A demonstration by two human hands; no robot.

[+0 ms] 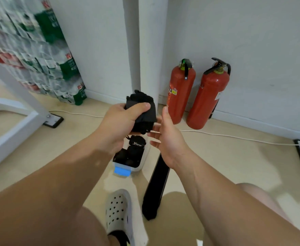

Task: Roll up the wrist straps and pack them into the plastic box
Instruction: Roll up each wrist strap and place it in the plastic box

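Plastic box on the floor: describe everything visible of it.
The translucent plastic box with rounded corners stands open on the beige floor, no lid visible. A blue latch hangs at its near end. Several rolled black wrist straps fill it, one bearing white lettering. The left hand, holding another black strap bundle, hangs above it and hides its left edge. A long flat black strap lies just right of it.

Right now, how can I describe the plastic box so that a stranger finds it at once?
Start at the white pillar left of the two red fire extinguishers. On the floor before it, beneath the left hand, stands the plastic box. Only it is clear with a blue latch and holds black rolled straps.
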